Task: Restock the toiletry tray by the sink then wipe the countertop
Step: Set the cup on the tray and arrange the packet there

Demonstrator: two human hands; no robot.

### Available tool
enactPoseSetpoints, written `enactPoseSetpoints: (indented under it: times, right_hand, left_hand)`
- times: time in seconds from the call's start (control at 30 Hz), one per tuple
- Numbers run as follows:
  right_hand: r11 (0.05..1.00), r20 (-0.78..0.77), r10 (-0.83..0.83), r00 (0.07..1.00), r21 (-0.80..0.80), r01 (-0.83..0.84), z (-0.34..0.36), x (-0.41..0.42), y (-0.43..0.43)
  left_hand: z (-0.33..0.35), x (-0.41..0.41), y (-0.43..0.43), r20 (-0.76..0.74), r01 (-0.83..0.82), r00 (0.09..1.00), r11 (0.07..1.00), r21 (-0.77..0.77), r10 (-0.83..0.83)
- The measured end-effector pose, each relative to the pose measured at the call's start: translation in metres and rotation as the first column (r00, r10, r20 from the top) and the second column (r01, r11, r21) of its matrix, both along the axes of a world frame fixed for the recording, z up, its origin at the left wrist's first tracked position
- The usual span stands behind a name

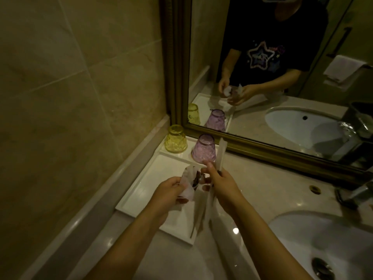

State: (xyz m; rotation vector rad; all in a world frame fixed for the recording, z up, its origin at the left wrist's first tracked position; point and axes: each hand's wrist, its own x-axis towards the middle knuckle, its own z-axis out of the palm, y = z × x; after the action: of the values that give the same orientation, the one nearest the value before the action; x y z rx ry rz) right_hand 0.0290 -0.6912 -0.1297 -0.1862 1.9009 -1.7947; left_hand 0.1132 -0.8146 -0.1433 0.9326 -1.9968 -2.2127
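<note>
Gripping a crumpled packet (188, 183) in the left hand (168, 191) and long sachets (219, 156) in the right hand (221, 185), the person risks knocking the purple cup (203, 149) at 12 o'clock — it stands just beyond on the tray (141, 190).

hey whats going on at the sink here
A person stands at a marble countertop, both hands over a white rectangular tray. The left hand holds a small crumpled white packet; the right hand grips long white paper-wrapped sachets. Two upturned glass tumblers, one yellow and one purple, sit at the tray's far end.
</note>
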Motion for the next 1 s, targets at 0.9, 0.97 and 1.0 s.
enactPoseSetpoints:
  times: [0.9, 0.97, 1.0]
  right_hand:
    - [0.989, 0.012, 0.126, 0.992, 0.072, -0.126, -0.008, -0.005, 0.012]
    - [0.993, 0.054, 0.088, 0.995, 0.080, -0.092, -0.012, -0.006, 0.015]
    - [0.991, 0.071, 0.084, 0.994, 0.097, -0.090, -0.015, -0.006, 0.015]
  left_hand:
    - [-0.010, 0.030, 0.006, 0.033, -0.215, 0.974, 0.966, -0.144, 0.222]
    - [-0.017, 0.031, 0.007, 0.017, -0.273, 0.959, 0.942, -0.197, 0.281]
    - [-0.021, 0.031, 0.008, 0.023, -0.274, 0.958, 0.933, -0.233, 0.286]
